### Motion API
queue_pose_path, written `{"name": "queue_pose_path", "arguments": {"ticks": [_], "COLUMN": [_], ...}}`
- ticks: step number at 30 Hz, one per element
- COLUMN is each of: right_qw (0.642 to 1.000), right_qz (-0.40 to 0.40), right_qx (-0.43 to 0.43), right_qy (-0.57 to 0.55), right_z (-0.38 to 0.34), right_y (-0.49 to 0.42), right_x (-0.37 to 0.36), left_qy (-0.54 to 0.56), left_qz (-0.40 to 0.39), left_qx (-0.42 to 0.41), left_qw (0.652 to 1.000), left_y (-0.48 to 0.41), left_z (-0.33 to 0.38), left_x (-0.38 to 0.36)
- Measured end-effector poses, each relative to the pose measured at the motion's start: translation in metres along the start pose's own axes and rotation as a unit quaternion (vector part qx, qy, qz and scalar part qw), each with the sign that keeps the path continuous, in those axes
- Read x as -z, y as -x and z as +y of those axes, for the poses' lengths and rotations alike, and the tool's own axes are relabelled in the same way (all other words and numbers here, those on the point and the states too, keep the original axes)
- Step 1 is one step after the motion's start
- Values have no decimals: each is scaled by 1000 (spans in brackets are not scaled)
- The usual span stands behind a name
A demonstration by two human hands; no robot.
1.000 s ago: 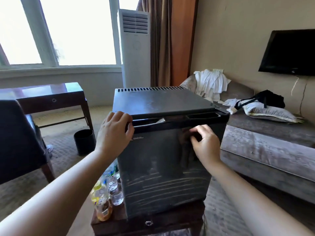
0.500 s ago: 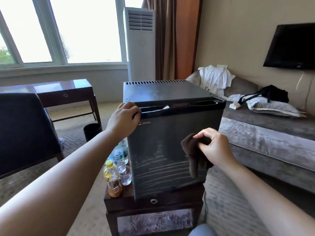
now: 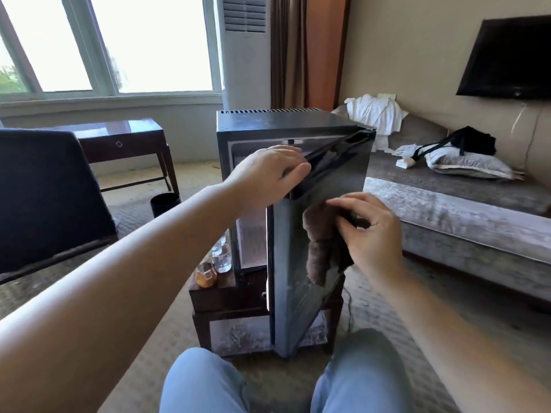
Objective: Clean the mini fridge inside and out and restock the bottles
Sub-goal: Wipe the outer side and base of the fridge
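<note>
Sofa (image 3: 447,210): grey, along the right wall, with a pillow (image 3: 465,165) and a black bag (image 3: 474,141) lying on it.
Armchair (image 3: 44,198): dark, at far left.
Mini fridge (image 3: 283,123): black, upright on a low stand mid-room, between armchair and sofa.
Door (image 3: 298,308): open, hinged at the right, swung out toward the camera; a pale interior shows behind it.
Stand (image 3: 226,296): dark wood, under the fridge.
Left hand (image 3: 268,174): fingers curled over the door's top edge, grasping it.
Right hand (image 3: 369,234): fingertips pinch the cloth against the door's outer face.
Cloth (image 3: 319,248): brown, bunched, hanging down.
Bottles (image 3: 222,257): clear ones and an amber one, on the stand just left of the fridge.
</note>
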State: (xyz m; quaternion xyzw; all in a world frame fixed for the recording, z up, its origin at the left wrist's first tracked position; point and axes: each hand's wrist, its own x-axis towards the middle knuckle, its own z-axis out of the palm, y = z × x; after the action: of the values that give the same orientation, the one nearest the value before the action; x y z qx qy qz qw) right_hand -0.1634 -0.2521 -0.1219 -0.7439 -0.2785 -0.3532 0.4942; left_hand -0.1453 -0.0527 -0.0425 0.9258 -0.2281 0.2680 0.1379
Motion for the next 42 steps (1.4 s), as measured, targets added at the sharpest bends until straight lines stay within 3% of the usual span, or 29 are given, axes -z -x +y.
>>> {"name": "queue_pose_path", "arguments": {"ticks": [4,7,14,21,27,30,34,36,42], "right_qw": [996,988,962,970,941,936,946,954,952], "right_qz": [44,34,-90,63,-29,-43,66,83,-40], "right_qx": [80,117,118,142,151,151,155,149,144], "right_qy": [12,96,230,186,301,316,277,246,268], "right_z": [-25,-15,23,-29,-2,4,-21,-27,24], "right_y": [8,28,102,16,76,87,42,27,109], "right_x": [13,7,-13,-1,-16,-16,5,11,-10], "left_qy": [25,7,20,50,28,84,271,304,241], "left_qz": [-32,-45,-46,-108,-136,-129,-27,40,190], "left_qx": [7,-4,34,86,65,47,42,42,0], "left_qw": [999,999,998,989,988,987,961,951,952], "left_y": [-7,-14,-7,-17,-16,-8,5,10,31], "left_z": [36,55,51,65,67,63,66,68,66], "left_x": [-10,-10,-6,3,7,0,-17,-23,-40]}}
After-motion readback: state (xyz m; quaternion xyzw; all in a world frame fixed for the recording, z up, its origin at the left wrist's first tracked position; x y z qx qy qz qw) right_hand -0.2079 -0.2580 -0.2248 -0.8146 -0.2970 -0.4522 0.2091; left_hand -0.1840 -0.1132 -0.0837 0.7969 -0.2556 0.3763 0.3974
